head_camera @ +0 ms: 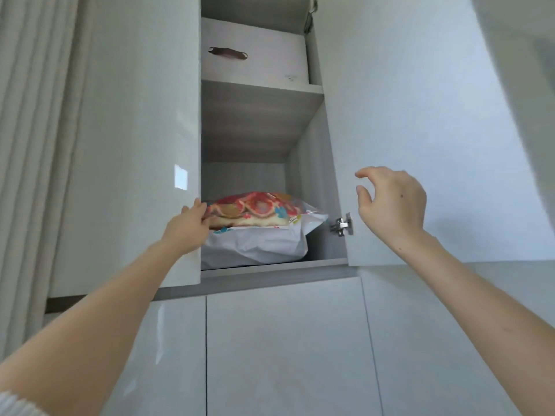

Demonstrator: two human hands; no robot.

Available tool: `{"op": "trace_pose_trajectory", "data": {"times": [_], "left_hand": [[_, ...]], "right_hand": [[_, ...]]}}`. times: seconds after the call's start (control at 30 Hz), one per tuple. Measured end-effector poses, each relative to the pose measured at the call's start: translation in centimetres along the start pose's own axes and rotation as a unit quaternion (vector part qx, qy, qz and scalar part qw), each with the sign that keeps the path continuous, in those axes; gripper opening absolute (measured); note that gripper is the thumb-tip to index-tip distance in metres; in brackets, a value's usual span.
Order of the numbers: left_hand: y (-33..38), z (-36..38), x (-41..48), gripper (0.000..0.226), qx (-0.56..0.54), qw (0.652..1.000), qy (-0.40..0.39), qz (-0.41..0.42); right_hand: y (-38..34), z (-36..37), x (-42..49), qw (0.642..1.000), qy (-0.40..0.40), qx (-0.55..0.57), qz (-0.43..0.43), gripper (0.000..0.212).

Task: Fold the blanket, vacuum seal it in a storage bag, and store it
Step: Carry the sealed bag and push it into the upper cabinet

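My left hand (192, 220) presses straight fingers on the storage bag (306, 219) — red-orange patterned blanket (249, 207) flattened inside — atop a white bundle (255, 246) in the cupboard's (306, 175) lower compartment; my right hand (390, 202) hovers loose, empty.

2 arms raised, 2 hands apart.
Left arm (105, 310) reaches up from the lower left, nearly straight; left hand (190, 225) shows its back, fingers (195, 206) straight and together, pointing up and right. Right arm (480, 295) rises from the lower right, wrist slightly bent; right hand (390, 202) has its back to the camera, fingers loosely curled, thumb and index tips apart, holding nothing.
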State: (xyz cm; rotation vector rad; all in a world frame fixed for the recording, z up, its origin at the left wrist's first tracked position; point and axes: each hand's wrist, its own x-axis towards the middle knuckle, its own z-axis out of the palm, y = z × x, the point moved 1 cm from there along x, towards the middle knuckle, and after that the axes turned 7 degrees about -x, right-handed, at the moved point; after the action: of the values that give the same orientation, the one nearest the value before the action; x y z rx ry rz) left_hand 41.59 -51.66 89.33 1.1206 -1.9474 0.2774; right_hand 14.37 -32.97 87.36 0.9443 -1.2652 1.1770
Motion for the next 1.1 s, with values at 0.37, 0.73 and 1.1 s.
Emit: {"op": "trace_pose_trajectory", "data": {"times": [0.37,0.73,1.1], "left_hand": [[2.0,2.8,3.1,0.024,-0.089,0.990,0.103,-0.032],[-1.2,2.7,1.6,0.041,-0.062,0.993,0.097,-0.007],[-8.1,2.7,0.8,0.071,0.148,0.987,0.020,0.066]], "right_hand": [[15.5,-6.3,-0.6,0.919,-0.154,-0.137,0.336,0.081],[2.3,-6.7,-2.2,0.968,-0.051,0.088,0.229,0.048],[-12.8,10.7,-6.5,0.904,-0.369,0.215,-0.029,0.046]]}}
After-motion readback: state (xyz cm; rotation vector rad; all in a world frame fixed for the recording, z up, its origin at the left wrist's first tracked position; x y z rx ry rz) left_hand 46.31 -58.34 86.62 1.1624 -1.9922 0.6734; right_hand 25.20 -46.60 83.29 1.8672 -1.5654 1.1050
